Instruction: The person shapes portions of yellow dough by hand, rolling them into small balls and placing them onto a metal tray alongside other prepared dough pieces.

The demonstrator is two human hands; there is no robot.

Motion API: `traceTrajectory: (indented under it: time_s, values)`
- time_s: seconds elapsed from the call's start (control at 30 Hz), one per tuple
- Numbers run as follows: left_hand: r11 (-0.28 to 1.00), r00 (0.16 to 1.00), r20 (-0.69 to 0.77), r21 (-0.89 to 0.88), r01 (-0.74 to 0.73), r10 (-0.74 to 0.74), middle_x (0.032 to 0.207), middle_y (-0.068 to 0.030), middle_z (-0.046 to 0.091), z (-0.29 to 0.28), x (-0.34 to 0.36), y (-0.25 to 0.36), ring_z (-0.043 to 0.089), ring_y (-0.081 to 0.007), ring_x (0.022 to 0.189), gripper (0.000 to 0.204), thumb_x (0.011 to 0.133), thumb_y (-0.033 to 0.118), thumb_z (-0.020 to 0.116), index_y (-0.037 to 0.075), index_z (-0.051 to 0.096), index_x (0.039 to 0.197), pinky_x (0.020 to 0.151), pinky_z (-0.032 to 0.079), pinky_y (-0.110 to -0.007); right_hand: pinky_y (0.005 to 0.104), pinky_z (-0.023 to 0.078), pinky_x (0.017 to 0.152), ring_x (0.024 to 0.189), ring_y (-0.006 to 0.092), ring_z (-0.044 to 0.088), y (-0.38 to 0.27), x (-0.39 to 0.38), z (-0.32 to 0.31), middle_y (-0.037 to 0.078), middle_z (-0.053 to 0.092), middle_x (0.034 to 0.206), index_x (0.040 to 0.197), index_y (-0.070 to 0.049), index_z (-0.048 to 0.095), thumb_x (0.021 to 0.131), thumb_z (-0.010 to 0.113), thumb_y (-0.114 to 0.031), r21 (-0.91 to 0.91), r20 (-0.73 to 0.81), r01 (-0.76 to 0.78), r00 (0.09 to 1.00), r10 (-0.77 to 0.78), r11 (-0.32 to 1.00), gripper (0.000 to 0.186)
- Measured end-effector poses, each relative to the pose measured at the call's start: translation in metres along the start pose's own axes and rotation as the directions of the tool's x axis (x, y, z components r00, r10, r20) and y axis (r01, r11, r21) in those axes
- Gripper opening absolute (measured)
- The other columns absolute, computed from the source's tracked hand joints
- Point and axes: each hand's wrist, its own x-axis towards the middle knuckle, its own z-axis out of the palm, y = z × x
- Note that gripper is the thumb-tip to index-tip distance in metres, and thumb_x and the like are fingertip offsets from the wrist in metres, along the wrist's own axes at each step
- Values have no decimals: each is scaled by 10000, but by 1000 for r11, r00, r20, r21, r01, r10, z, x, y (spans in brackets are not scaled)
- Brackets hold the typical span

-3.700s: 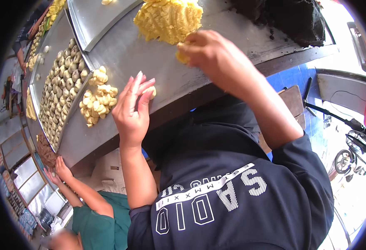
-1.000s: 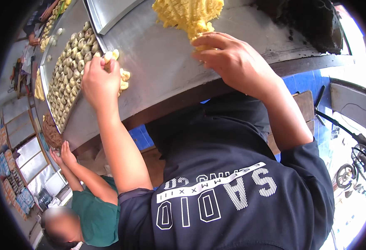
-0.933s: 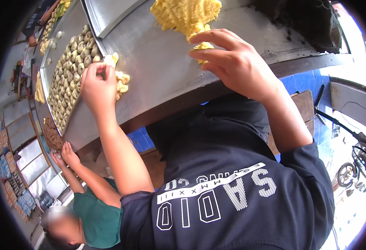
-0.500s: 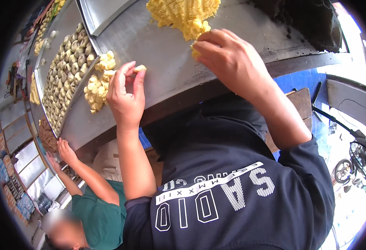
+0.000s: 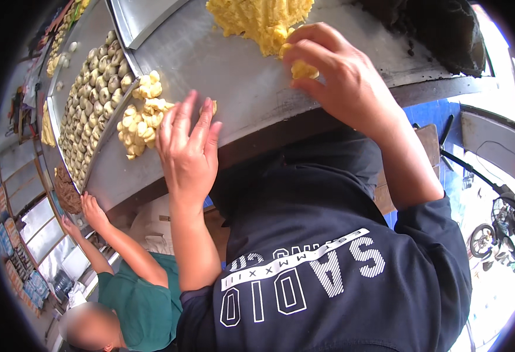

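Note:
My left hand is open, fingers spread, over the steel table, with a small pale dough piece partly hidden at its fingertips. My right hand curls round a piece of yellow dough just below the large yellow dough mass. Left of my left hand lies a cluster of small pale dough pieces, against a metal tray filled with rows of filled dough balls.
A second tray sits at the top. Dark dough lies top right, brown dough at left. A co-worker in green has both hands at the table's left end. A wooden stool and bicycle stand at right.
Since half a second ago my left fingers have gone from a pinch to spread out. My right hand has moved slightly right, its fingers looser round the dough.

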Motion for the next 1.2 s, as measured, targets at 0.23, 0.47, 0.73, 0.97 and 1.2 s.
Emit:
traceTrajectory:
  time_s: [0.23, 0.47, 0.73, 0.97, 1.2]
  values:
    - [961, 934, -227, 48, -272, 276, 1119, -15, 818, 8, 100, 1, 738, -280, 1093, 283, 1021, 368, 865, 116, 800, 910, 1064, 472, -465, 443, 629, 967, 1079, 312, 715, -11, -11, 5, 76, 728, 1152, 1027, -107, 840, 931, 838, -167, -173, 28, -33, 999, 38, 984, 113]
    - [829, 744, -401, 73, -555, 534, 906, 2, 744, 69, 113, 4, 702, -239, 896, 285, 1062, 289, 820, 143, 719, 839, 957, 449, -442, 460, 633, 946, 1100, 344, 740, -5, -6, 0, 90, 759, 1133, 1032, -74, 809, 909, 844, -96, -117, -48, -142, 989, 137, 983, 130]
    - [823, 803, -390, -168, -543, 450, 826, -23, 706, 64, 105, 1, 670, -267, 765, 228, 1074, 237, 784, 115, 780, 882, 846, 495, -403, 441, 636, 931, 1071, 312, 735, 0, 9, 17, 88, 757, 1065, 1000, -66, 780, 955, 779, -144, -156, 16, 64, 998, -63, 986, 90]
    - [987, 972, -208, -138, 78, -106, 750, -30, 654, 21, 52, -31, 628, -130, 708, 315, 1138, 352, 770, 74, 904, 1196, 639, 425, -306, 456, 626, 952, 1076, 327, 728, 0, 2, -6, 82, 739, 1114, 1042, -91, 778, 924, 822, -122, -32, 52, -32, 998, 34, 999, 129]
    - [901, 919, -94, -258, 349, -383, 1107, -147, 698, 22, 9, -4, 727, -327, 1046, 147, 1072, 148, 824, 5, 816, 1105, 966, 586, -473, 467, 630, 1012, 1148, 342, 757, -20, -11, -5, 98, 790, 1236, 1162, -79, 845, 909, 836, -39, 84, 61, -32, 998, 27, 996, 256]
